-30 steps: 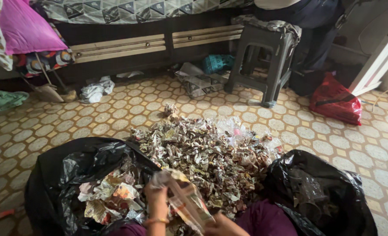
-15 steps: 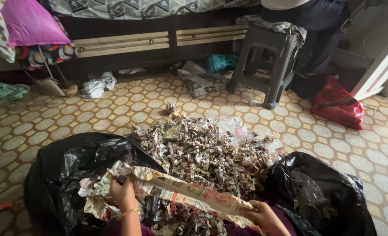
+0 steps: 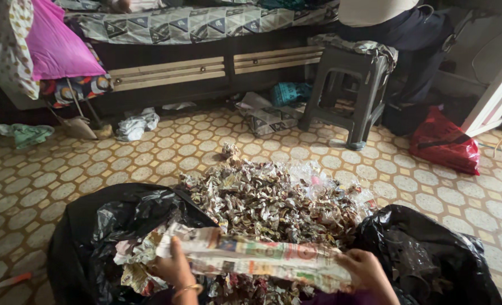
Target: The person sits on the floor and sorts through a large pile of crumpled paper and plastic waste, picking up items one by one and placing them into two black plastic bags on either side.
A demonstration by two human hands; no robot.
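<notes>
1. Head view, what changed: a second ago the printed paper strip (image 3: 256, 258) was bunched and near upright between the hands, close to the person's body. Half a second ago it was pulled out slanting, the left end higher. Now it lies stretched almost level across the bottom of the frame, smoother and wider than before. I judge that the crumpled piece is being flattened out by pulling its ends apart.

2. Head view, left hand (image 3: 174, 268): it is closed on the strip's left end, thumb on top of the paper and fingers under it, a bangle at the wrist. It sits over the mouth of the left black bag (image 3: 92, 231), where more crumpled printed paper lies.

3. Head view, right hand (image 3: 367, 271): it grips the strip's right end, fingers curled over the edge, back of the hand up, just beside the right black bag (image 3: 432, 248).

4. Head view, where the strip is: held in the air between the two hands, in front of the heap of crumpled wrappers (image 3: 268, 200) on the tiled floor (image 3: 47, 181), between the two bags.

5. Head view, surroundings: a grey plastic stool (image 3: 350, 90) and a red bag (image 3: 446, 144) stand well beyond the heap, near a bed (image 3: 177, 25) with a patterned cover. The camera has tipped up a little, so more of the bed shows.
</notes>
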